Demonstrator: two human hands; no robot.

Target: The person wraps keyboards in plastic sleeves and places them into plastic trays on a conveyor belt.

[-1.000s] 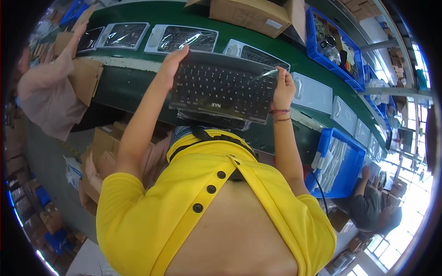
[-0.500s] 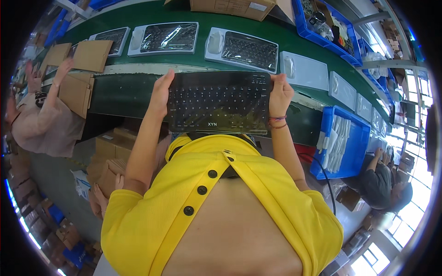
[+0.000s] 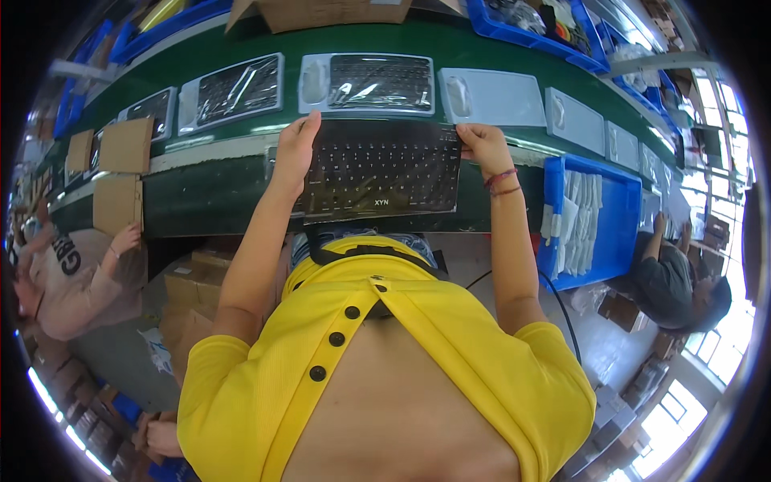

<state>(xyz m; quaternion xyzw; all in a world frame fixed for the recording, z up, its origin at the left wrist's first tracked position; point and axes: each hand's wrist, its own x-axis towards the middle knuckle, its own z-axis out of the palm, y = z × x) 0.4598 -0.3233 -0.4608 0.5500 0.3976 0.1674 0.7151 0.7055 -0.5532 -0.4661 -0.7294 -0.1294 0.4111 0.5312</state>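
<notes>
A dark keyboard (image 3: 384,173) in clear, shiny film is held up in front of me, its keys facing me. My left hand (image 3: 297,153) grips its left edge, the thumb on top by the upper corner. At the upper right corner, my right hand (image 3: 484,149) pinches the edge between thumb and fingers. Just beyond it on the green bench lies a pale tray (image 3: 313,103) holding a film-wrapped keyboard (image 3: 381,80) and a white wrapped piece (image 3: 316,78). Another such tray (image 3: 189,120) lies to its left.
To the right, a tray (image 3: 502,100) holds only a white wrapped piece. A blue bin (image 3: 618,217) with white packets stands at near right. Cardboard pieces (image 3: 120,145) lie at left beside a co-worker (image 3: 88,277); another person (image 3: 675,281) sits at right. A carton (image 3: 337,14) stands at the back.
The view has shifted, so trays and carton appear farther left. The keyboard now tilts a little, and my right hand's grip is nearer its upper corner. The left co-worker's raised hands have come down.
</notes>
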